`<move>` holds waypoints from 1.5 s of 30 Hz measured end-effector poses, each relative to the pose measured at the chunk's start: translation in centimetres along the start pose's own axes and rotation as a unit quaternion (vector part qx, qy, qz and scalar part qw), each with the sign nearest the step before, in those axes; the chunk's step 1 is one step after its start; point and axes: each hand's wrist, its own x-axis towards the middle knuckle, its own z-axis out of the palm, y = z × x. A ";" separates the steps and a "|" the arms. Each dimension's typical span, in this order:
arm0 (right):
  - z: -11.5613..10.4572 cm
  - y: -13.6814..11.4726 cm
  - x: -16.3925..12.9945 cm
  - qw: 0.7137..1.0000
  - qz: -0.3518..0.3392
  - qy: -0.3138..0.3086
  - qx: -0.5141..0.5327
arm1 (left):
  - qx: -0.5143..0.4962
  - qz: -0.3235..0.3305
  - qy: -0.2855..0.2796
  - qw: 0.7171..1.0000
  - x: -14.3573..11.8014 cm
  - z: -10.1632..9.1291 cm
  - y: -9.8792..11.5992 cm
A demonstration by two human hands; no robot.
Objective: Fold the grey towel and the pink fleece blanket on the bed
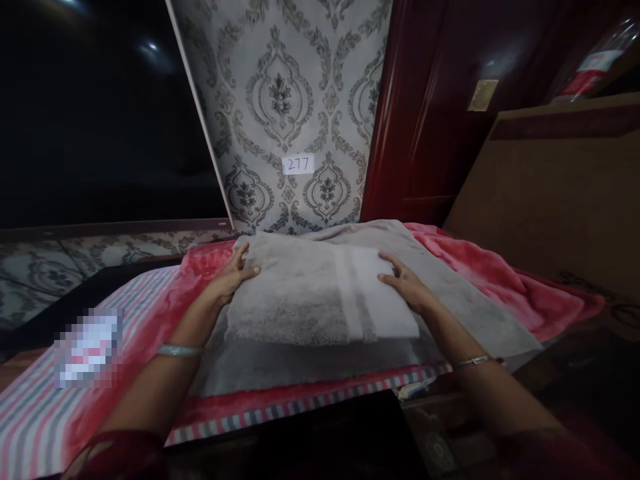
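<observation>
A folded grey towel [295,290] with a white band at its right end lies flat in front of me. Under it is a larger grey cloth [240,367], spread out. My left hand [233,275] rests at the towel's left edge, thumb and index finger apart, its other fingers partly hidden. At the opposite edge, by the white band, my right hand [406,281] touches the towel with thumb and index finger spread. Both hands look open against the sides rather than wrapped round the cloth.
A red plush blanket [500,287] and a striped cloth [150,287] lie beneath the grey cloth. A large dark screen [100,120] stands at the back left. On the right are a cardboard box [555,193] and a plastic bottle [595,70]. A paper label [299,164] reads 277.
</observation>
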 end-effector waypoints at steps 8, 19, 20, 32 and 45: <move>2.8 7.3 -0.8 0.994 0.006 -0.009 -0.108 | 0.172 -0.050 0.014 0.984 0.5 3.1 -6.6; 6.8 -3.1 3.5 0.908 -0.043 0.025 -0.416 | 0.495 0.089 -0.012 0.864 4.1 5.8 1.2; 8.0 -4.0 3.9 0.906 -0.040 0.018 -0.422 | 0.507 0.102 -0.013 0.856 4.1 6.9 1.6; 12.4 -0.3 2.3 0.864 -0.028 -0.032 -0.502 | 0.566 0.084 -0.051 0.819 2.4 11.0 -4.9; 12.1 -1.0 2.4 0.866 -0.026 -0.030 -0.499 | 0.555 0.072 -0.070 0.826 2.9 10.7 -4.0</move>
